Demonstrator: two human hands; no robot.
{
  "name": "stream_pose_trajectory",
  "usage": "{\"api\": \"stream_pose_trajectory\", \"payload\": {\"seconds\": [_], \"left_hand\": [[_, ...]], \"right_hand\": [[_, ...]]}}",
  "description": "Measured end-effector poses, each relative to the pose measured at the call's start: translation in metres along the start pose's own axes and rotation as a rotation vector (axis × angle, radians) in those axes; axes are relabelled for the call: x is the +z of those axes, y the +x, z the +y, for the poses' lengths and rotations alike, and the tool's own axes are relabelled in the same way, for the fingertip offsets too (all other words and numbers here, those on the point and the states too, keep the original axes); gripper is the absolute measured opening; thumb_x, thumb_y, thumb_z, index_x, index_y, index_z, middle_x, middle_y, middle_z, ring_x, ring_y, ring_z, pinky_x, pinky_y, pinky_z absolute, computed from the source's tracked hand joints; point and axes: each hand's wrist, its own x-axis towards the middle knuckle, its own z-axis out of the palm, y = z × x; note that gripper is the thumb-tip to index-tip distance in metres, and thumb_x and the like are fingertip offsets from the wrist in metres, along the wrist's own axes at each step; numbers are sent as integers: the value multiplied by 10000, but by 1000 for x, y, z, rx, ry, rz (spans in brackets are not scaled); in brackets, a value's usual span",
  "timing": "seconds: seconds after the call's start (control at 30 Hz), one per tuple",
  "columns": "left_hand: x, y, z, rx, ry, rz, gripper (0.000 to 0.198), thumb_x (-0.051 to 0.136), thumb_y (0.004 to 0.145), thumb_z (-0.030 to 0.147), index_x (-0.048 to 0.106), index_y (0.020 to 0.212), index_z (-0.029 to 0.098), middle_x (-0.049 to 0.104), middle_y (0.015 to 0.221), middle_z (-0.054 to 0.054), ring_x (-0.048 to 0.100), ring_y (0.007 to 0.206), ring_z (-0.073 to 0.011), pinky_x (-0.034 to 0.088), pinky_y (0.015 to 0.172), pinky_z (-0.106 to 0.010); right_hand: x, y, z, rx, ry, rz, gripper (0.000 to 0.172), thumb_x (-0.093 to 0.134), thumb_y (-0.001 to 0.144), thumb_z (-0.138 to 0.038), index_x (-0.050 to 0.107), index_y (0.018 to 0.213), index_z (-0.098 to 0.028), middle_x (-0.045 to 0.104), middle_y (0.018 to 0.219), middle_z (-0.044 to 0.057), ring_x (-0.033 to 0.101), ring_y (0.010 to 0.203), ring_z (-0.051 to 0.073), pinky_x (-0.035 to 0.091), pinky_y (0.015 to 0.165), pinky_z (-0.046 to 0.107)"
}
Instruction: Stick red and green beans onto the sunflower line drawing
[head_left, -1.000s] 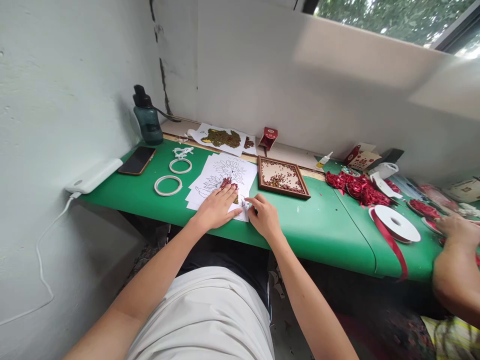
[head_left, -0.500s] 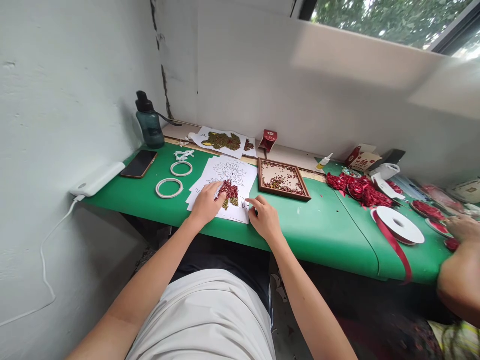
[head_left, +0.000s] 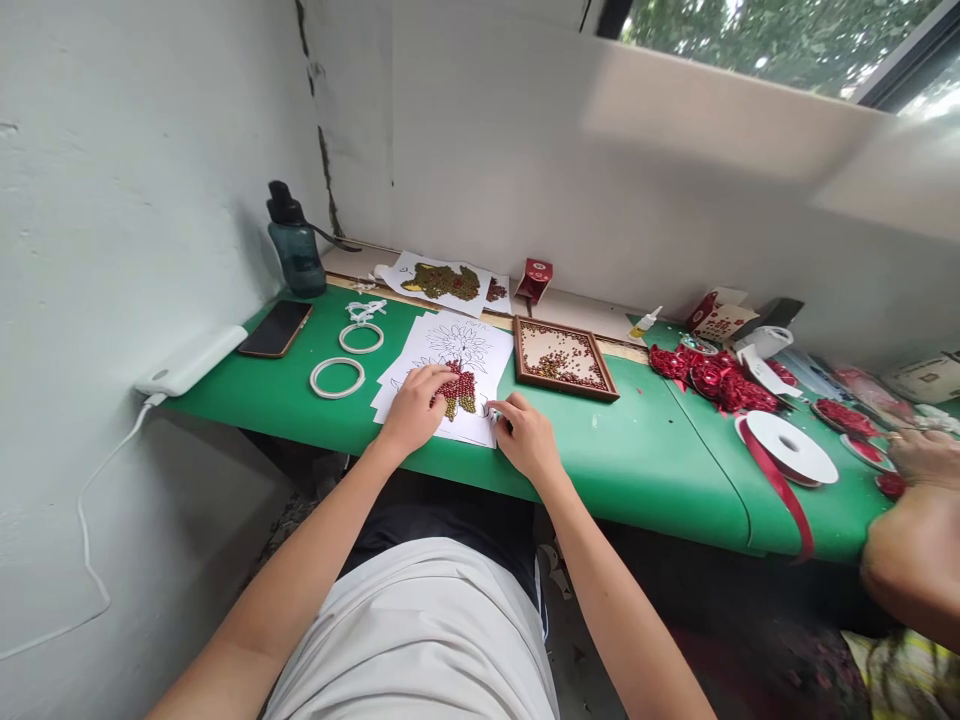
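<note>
My left hand [head_left: 417, 404] lies on a white paper [head_left: 482, 345] printed with line-drawn flowers. Its fingers are stretched out together, tips over the upper left of a patch of red beads [head_left: 463, 384]. Gold-green beads [head_left: 468, 405] form the lower part of that patch. At the paper's right edge, my right hand [head_left: 527, 432] reaches out its index finger, the tip touching the sheet beside the beads. Its other fingers are partly curled under, and I see nothing held there. More sheets stick out under the top one.
Right of the paper stands a shallow framed tray [head_left: 541, 385] with loose beads. White rings [head_left: 337, 378], a phone [head_left: 277, 328] and a bottle [head_left: 300, 255] are at left. A ribbon spool [head_left: 814, 450], red shiny material [head_left: 724, 383] and another person's arm [head_left: 919, 550] are at right.
My left fingers have moved slightly right, further over the red beads. My right hand stays at the paper's edge. The whole view has shifted a little.
</note>
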Motion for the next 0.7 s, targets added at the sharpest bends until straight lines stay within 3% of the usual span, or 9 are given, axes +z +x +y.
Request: {"api": "stream_pose_trajectory", "payload": {"seconds": [0.13,0.23,0.4,0.7], "left_hand": [[7,0,11,151,219,-236,476,505,1045,325,525,1516,264,471,1630,-23,376,1533,-264,361,1245,-495],[10,-1,15,159,297,-357,516,447,1078,465,488,1553,269,465,1635,-27,387,1537,-254,337,1249,-500],[9,-1,13,155,294,-356,524,404,1088,501,500,1550,273,463,1637,-36,390,1539,-252,325,1252,-480],[10,-2,11,147,264,-324,525,432,1079,490,518,1538,249,504,1607,-59,411,1523,-269,325,1249,-492]], "right_hand": [[1,1,-1,-1,2,0,399,472,924,-122,751,1179,-251,654,993,54,584,717,162,356,624,284],[2,1,-1,22,6,4,381,459,934,-138,743,1165,-246,647,980,53,573,701,160,349,620,287],[-1,9,-2,77,131,31,297,474,905,-160,723,1056,-221,645,961,39,535,660,146,376,653,287],[5,61,-8,100,208,29,189,490,816,-181,668,873,-205,614,910,38,526,704,166,404,687,299]]}}
